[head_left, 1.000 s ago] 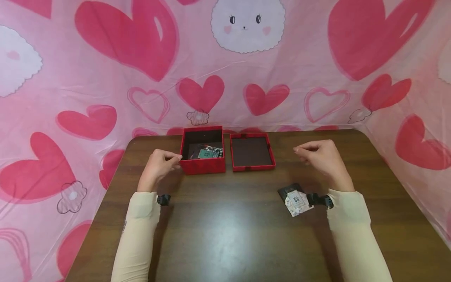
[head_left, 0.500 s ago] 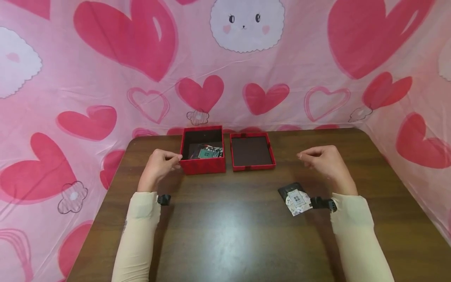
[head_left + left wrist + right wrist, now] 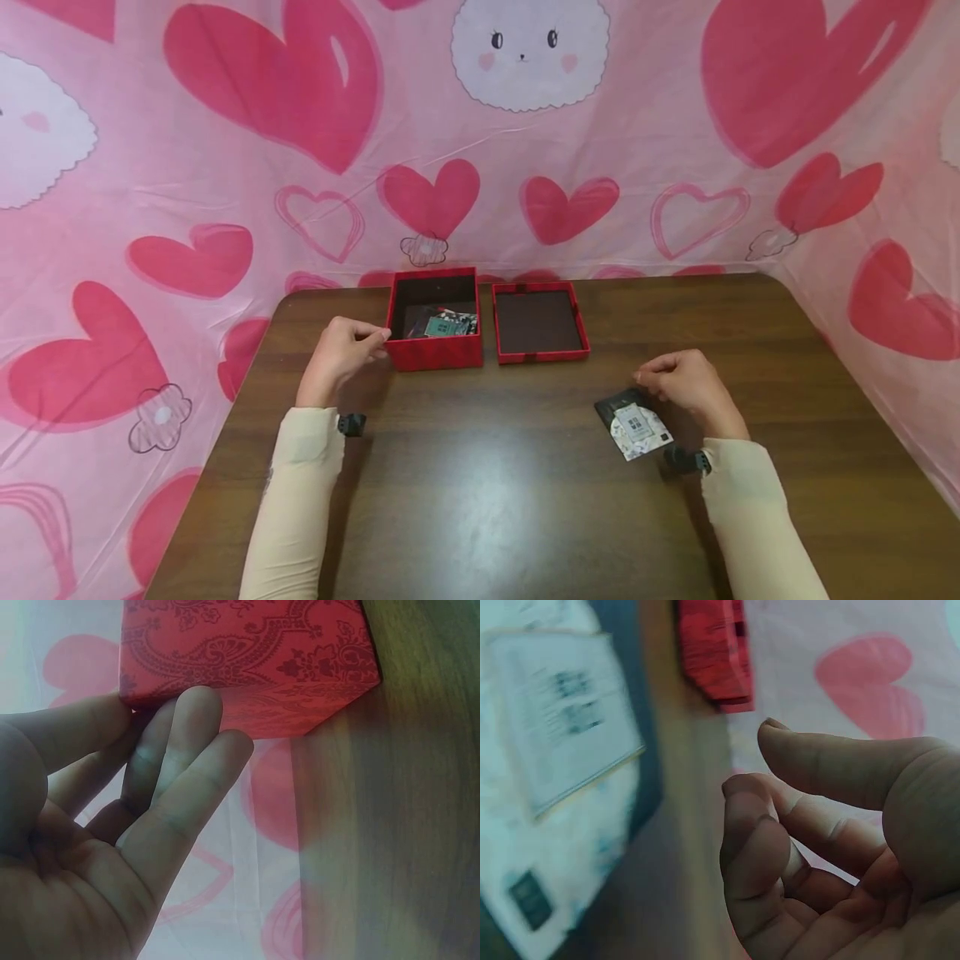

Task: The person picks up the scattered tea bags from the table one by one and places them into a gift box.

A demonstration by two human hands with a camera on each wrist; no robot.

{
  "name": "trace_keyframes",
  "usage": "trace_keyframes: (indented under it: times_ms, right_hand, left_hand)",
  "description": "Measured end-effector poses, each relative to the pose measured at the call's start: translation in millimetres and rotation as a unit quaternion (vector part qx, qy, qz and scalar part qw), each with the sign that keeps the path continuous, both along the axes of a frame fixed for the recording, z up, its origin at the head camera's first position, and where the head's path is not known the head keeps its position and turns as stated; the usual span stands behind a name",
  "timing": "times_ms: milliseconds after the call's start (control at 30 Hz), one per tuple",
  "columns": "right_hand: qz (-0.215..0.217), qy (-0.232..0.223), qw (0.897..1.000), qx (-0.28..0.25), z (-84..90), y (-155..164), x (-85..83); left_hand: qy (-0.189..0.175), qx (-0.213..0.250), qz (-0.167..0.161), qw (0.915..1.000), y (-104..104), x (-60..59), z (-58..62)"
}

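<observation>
My left hand (image 3: pixel 341 350) pinches the near left corner of an open red box (image 3: pixel 437 354). In the left wrist view, thumb and index finger meet at the patterned box wall (image 3: pixel 247 645), the other fingers loosely bent. Several small packets (image 3: pixel 450 325), one with a teal label, lie inside. My right hand (image 3: pixel 693 387) is at the far right edge of a flat black-and-white packet (image 3: pixel 636 423) with a pale label. The right wrist view shows a gap between right thumb and curled fingers (image 3: pixel 754 847), with nothing held, beside the packet (image 3: pixel 562 727).
The red box lid (image 3: pixel 540 323) lies with its dark inside up, just right of the box. Both are near the back edge of the brown wooden table (image 3: pixel 480 500). Behind it hangs a pink heart-patterned cloth (image 3: pixel 495 150). Each wrist wears a small black camera.
My right hand has come down and nearer, from above the table behind the packet to the packet's edge. My left hand stays on the box corner.
</observation>
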State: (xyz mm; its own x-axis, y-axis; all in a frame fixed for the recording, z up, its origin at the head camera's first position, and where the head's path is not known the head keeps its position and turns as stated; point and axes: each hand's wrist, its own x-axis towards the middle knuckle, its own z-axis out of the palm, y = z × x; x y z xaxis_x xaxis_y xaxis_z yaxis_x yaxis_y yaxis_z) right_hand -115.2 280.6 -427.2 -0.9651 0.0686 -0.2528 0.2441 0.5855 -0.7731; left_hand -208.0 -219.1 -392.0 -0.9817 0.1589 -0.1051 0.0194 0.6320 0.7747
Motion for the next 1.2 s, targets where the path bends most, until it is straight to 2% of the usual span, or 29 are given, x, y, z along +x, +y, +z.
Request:
trace_keyframes:
  times_ms: [133,400,633,767,1200]
  right_hand:
    - [0.007,-0.022,1.000,0.020,-10.3,1,-0.2]
    - [0.001,-0.015,0.998,0.060,-21.1,0,-2.2]
    - [-0.014,-0.025,0.997,0.077,-21.3,-7,0.0]
    - [-0.013,-0.011,0.995,0.094,-21.1,-10,1.1]
    - [0.032,-0.022,0.997,0.065,-9.4,-6,3.5]
  left_hand:
    - [0.000,-0.001,0.002,1.0000,0,0.3,-0.3]
    - [-0.007,-0.002,0.013,0.9999,0,2.1,-2.2]
    - [-0.008,0.003,0.009,0.9999,0,1.7,-2.0]
    - [-0.009,0.007,0.009,0.9999,0,1.4,-1.2]
    - [-0.005,0.007,0.008,0.9999,0,0.9,-1.7]
